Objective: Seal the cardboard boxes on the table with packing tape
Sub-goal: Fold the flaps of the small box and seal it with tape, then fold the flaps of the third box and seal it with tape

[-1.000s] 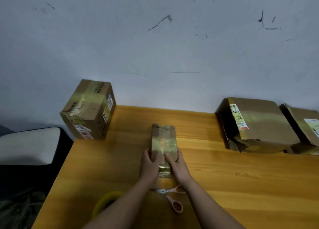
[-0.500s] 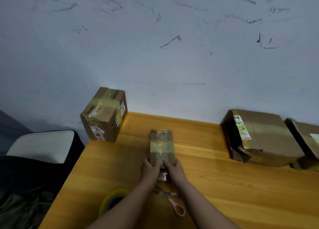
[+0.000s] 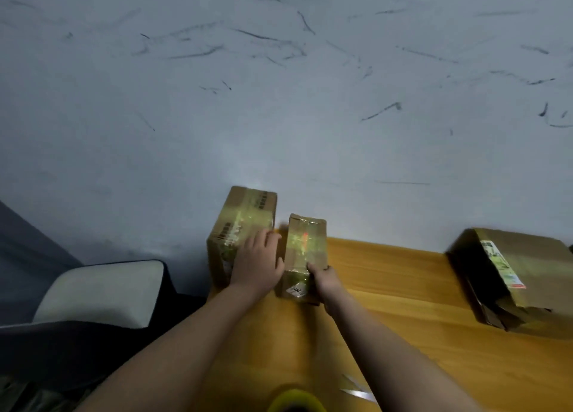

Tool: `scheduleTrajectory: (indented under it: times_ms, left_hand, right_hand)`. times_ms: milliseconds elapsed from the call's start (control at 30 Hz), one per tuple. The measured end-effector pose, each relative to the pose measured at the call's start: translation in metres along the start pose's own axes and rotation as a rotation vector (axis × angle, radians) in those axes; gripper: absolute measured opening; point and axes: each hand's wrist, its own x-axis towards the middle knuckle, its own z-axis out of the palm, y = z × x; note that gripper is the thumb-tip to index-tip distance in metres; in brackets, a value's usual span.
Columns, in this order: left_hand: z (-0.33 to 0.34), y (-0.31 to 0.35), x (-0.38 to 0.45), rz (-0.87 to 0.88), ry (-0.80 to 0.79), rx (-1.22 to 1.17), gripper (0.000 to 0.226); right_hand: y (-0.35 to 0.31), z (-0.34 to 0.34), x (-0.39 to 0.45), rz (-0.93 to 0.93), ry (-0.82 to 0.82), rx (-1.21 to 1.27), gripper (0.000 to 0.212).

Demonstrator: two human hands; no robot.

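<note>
Moved: small box (image 3: pixel 305 250) now beside large box (image 3: pixel 240 225), desk's (image 3: pixel 403 287) eleven o'clock corner.
Left hand (image 3: pixel 259 264): spread flat between boxes.
Right hand (image 3: pixel 325 279): gripping small box.

The right hand (image 3: pixel 325 279) gripped the small taped box (image 3: pixel 305 250) on the desk (image 3: pixel 403 287); the left hand (image 3: pixel 257 262) lay flat against the larger box (image 3: pixel 238 225) beside it.

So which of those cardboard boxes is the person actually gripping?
The narrow taped box in the middle: the right hand grips its near end. The left hand only rests flat against the bigger box; the crumpled box sits untouched.
</note>
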Motion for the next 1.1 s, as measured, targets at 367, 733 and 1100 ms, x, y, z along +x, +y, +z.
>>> scheduleTrajectory:
  times_ms: [367, 733, 1100]
  left_hand:
    - [0.007, -0.076, 0.048, 0.019, -0.253, 0.262, 0.065]
    - [0.023, -0.075, 0.053, -0.017, -0.235, 0.225, 0.071]
    - [0.014, -0.061, 0.052, -0.069, -0.125, 0.043, 0.051]
  right_hand:
    - [-0.004, 0.053, 0.065, 0.024, 0.121, -0.003, 0.051]
    - [0.021, 0.058, 0.098, 0.006, 0.217, -0.111, 0.074]
    - [0.004, 0.013, 0.058, -0.125, 0.128, -0.336, 0.061]
